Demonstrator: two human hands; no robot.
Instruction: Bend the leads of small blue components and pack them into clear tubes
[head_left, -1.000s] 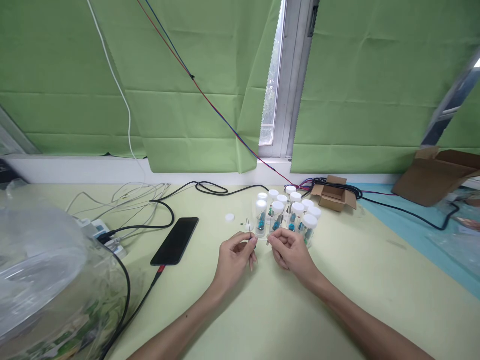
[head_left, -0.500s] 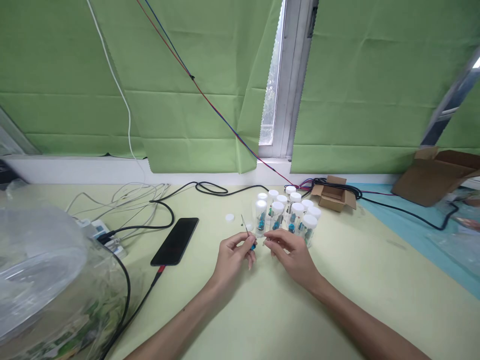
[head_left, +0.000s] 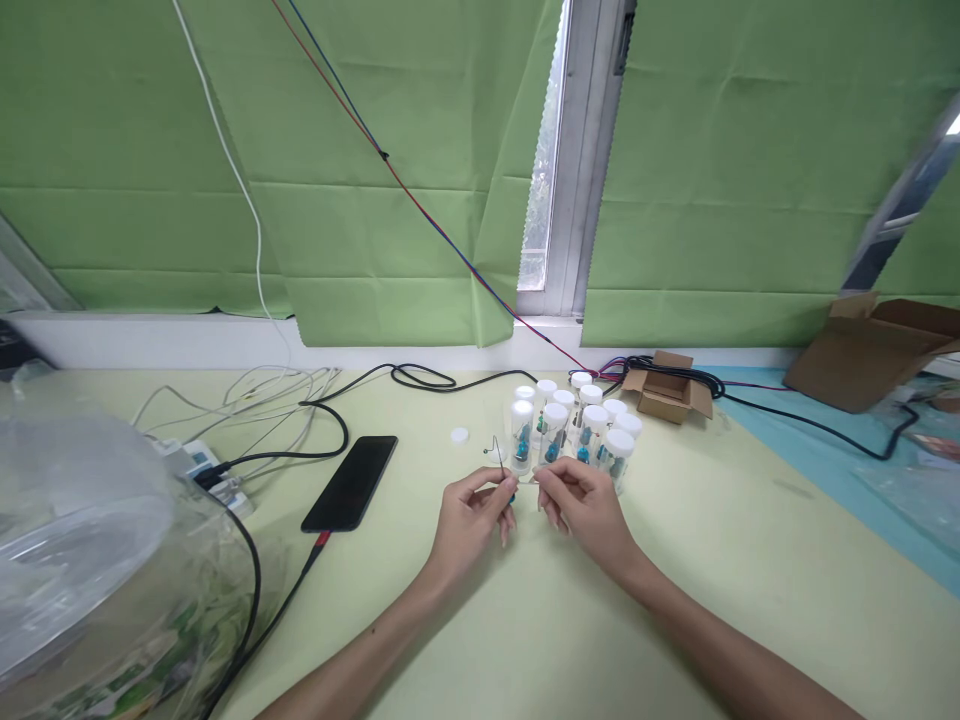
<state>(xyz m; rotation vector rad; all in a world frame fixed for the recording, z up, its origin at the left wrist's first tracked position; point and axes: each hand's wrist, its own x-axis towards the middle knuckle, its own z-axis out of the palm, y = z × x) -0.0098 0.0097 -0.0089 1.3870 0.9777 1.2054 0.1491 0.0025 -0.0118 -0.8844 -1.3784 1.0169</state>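
My left hand (head_left: pixel 466 512) is closed in a pinch on a thin dark wire (head_left: pixel 500 456) that sticks up above the fingertips. Its upper end bends over to the left, with a tiny dark green bit at the tip. A small blue piece (head_left: pixel 512 498) shows beside the left fingertips. My right hand (head_left: pixel 583 502) faces it a short gap away, thumb and forefinger pressed together; what they pinch is too small to name. Just beyond both hands stand several clear vials (head_left: pixel 553 436) with white caps and blue pieces inside. A loose white cap (head_left: pixel 459 435) lies flat to their left.
A black phone (head_left: pixel 349 483) with a cable lies left of my hands. Further left are a power strip (head_left: pixel 210 470), tangled cables and a large clear plastic container (head_left: pixel 82 520). Behind the vials sits a small open cardboard box (head_left: pixel 666 398); a bigger box (head_left: pixel 862 355) stands far right.
The wire in my left hand has turned more upright and shifted slightly right. My right hand has moved a little to the right, its fingers curling more.
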